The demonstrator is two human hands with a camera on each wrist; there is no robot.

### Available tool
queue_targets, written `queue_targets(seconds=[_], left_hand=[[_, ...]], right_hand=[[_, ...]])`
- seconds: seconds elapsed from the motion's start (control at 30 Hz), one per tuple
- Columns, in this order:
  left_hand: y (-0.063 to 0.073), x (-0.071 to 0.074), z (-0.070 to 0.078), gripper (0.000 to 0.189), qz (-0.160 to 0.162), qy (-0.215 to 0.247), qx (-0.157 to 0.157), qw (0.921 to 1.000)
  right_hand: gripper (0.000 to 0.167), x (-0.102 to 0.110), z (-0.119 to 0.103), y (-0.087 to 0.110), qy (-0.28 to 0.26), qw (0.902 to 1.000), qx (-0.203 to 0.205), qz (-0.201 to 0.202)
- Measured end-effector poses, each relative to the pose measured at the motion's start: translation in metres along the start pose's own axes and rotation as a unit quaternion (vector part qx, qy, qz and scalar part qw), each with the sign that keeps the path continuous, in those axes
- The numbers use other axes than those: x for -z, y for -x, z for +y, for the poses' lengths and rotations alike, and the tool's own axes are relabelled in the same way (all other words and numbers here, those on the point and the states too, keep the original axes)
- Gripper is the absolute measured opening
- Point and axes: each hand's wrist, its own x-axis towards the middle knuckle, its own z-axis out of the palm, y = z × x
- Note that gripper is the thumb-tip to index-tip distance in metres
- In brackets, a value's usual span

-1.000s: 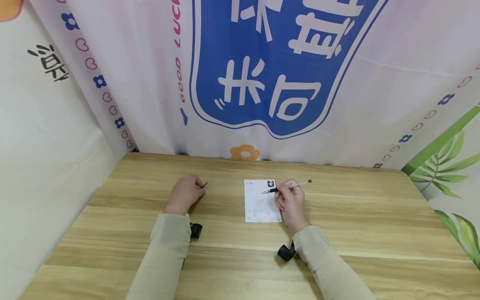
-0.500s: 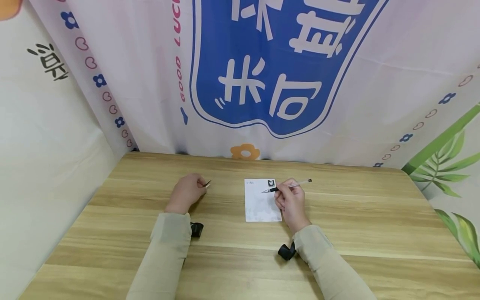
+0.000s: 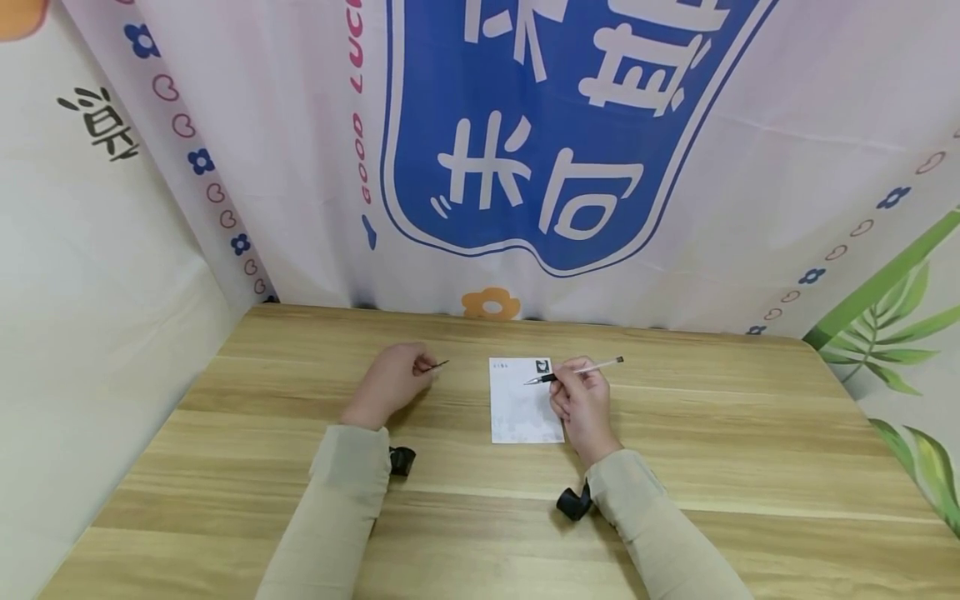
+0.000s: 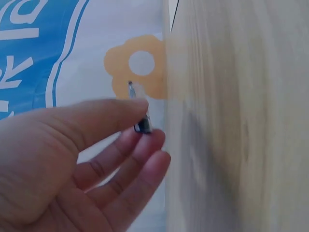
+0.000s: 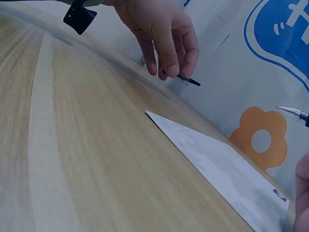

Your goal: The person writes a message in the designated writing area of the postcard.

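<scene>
My right hand (image 3: 587,417) holds a clear gel pen (image 3: 543,379) with a black grip. Its bare metal tip points left over a white sheet of notepaper (image 3: 517,417), and in the right wrist view the tip (image 5: 288,112) looks raised off the paper. Left of the sheet, my left hand (image 3: 392,385) pinches a small clear pen cap with a dark clip (image 4: 143,126) between thumb and fingers. That hand is above the table, apart from paper and pen. Small print and a dark picture mark the paper's far edge.
The wood-grain table (image 3: 465,533) runs back to a printed curtain (image 3: 300,167) with a blue emblem and an orange flower. Black camera mounts (image 3: 574,504) hang at both wrists. A leaf-patterned cloth (image 3: 900,350) borders the right side.
My left hand has moved a little to the right with the pen cap, closer to the paper. My right hand and the gel pen stay almost still.
</scene>
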Motion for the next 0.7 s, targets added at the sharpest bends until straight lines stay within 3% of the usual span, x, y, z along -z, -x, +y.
queue_targets(seconds=[0.33, 0.57, 0.7], left_hand=[[-0.005, -0.008, 0.005, 0.014, -0.037, 0.008, -0.094, 0.9949], [-0.006, -0.013, 0.011, 0.016, -0.036, 0.024, -0.104, 0.9937], [-0.006, -0.016, 0.015, 0.016, -0.031, 0.019, -0.127, 0.9912]], right_hand=[[0.019, 0.000, 0.001, -0.001, 0.004, 0.9999, -0.006, 0.006], [0.014, 0.000, 0.001, 0.000, 0.012, 0.9999, -0.011, -0.003], [0.015, -0.001, 0.000, 0.001, 0.014, 0.9997, -0.019, -0.004]])
